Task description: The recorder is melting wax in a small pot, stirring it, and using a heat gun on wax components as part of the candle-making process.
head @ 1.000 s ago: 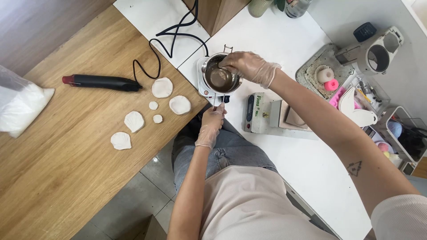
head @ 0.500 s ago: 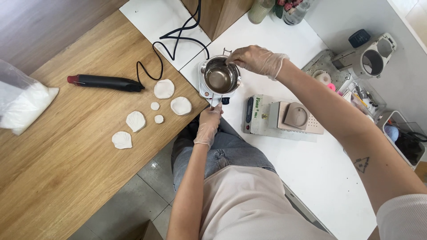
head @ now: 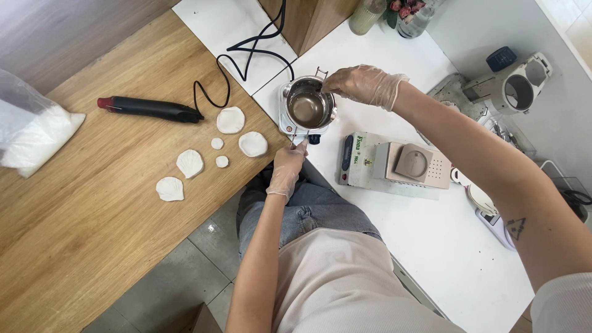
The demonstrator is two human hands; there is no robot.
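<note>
A small metal pot (head: 308,108) with brownish liquid sits on a white hot plate (head: 285,126) at the corner of the white table. My left hand (head: 287,169), gloved, reaches up from my lap and grips the pot's handle at its near side. My right hand (head: 365,84), also gloved, hovers at the pot's far right rim with fingertips pinched together; whether they hold anything is unclear. Several white shell-shaped casts (head: 230,119) lie on the wooden table to the left of the pot.
A black heat tool (head: 148,107) with a looping black cord (head: 246,49) lies on the wooden table (head: 80,228). A plastic bag of white powder (head: 34,132) is far left. A beige device (head: 410,163) sits right of the pot, with moulds and containers (head: 515,86) beyond.
My right hand has moved from over the pot's middle to its far right rim. My left hand stays on the handle. The view has shifted slightly.
</note>
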